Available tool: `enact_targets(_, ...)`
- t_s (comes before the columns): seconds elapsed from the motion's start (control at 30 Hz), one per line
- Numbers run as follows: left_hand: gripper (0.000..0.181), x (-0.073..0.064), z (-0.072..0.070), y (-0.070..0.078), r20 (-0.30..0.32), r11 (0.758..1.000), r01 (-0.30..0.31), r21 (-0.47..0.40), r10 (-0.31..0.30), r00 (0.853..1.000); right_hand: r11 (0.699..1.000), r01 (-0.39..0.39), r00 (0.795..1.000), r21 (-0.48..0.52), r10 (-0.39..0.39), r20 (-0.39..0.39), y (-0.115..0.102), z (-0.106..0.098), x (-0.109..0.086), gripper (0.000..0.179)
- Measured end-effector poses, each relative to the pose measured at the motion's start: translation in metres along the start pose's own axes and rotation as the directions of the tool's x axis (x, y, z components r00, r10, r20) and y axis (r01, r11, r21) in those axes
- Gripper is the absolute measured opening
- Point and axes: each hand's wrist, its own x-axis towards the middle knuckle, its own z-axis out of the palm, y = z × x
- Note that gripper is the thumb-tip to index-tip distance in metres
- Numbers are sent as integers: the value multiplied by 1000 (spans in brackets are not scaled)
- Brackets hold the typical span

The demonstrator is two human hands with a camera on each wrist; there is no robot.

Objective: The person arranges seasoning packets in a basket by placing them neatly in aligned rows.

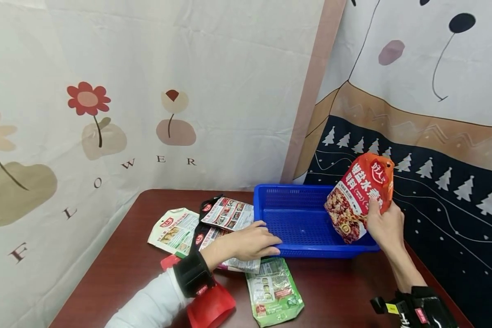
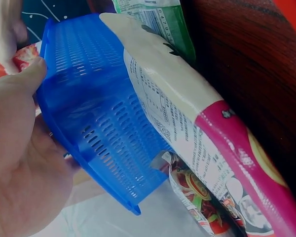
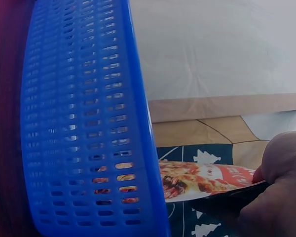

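Note:
In the head view my right hand (image 1: 385, 223) pinches a red-orange food pouch (image 1: 358, 196) by its right edge, thumb on the printed front. The pouch is tilted over the right end of a blue plastic basket (image 1: 299, 223). The right wrist view shows this pouch (image 3: 202, 180) edge-on beyond the basket's perforated side (image 3: 84, 118). My left hand (image 1: 250, 241) lies over the basket's left front corner, its fingers loosely bent. In the left wrist view, its thumb (image 2: 32, 74) touches the rim, and the other fingers are partly hidden.
Left of the basket lie a pale green-and-white pouch (image 1: 174, 230) and overlapping dark-edged pouches (image 1: 229, 214). A green pouch (image 1: 274, 291) lies in front, and a red packet (image 1: 211, 305) is partly under my left forearm. A printed cloth (image 1: 229, 91) hangs behind the brown table (image 1: 123, 255).

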Motion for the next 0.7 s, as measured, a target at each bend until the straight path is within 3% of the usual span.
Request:
enact_targets(0.2, 43, 0, -1, 1, 2, 1000, -1, 6, 1, 1000, 997, 60, 998, -49, -59, 22, 6, 3, 2, 49)
enact_targets(0.7, 45, 0, -3, 2, 4, 1000, 4, 25, -4, 1000, 984, 139, 985, -108, -125, 122, 27, 12, 5, 45)
